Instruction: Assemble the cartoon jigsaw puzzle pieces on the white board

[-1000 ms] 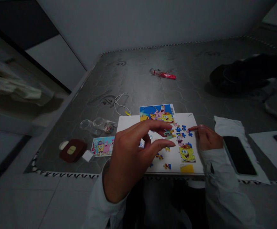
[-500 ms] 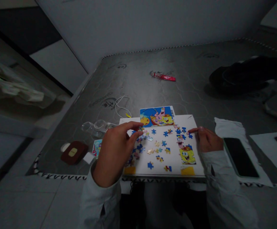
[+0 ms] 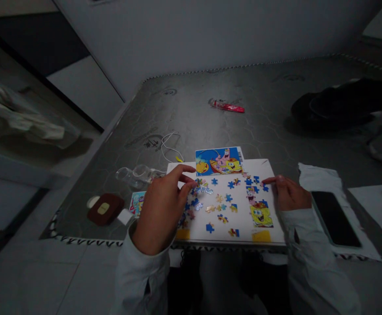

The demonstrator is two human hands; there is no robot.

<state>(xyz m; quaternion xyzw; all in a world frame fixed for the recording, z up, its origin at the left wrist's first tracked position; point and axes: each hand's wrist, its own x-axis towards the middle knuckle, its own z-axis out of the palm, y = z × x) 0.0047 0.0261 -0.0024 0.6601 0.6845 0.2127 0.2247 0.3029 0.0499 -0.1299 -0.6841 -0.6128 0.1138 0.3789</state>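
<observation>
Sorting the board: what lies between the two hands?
Head view: loose puzzle pieces scattered on the white board between the left hand and right hand.

Loose puzzle pieces (image 3: 222,206) lie on the board (image 3: 273,232). Behind the board lies the picture card (image 3: 219,160), right of it the phone (image 3: 335,212), left of it the case (image 3: 104,209).

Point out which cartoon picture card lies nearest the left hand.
The small card on the grey table, partly hidden just left of the left hand. The larger blue card lies farther off, at the white board's far edge.
</observation>
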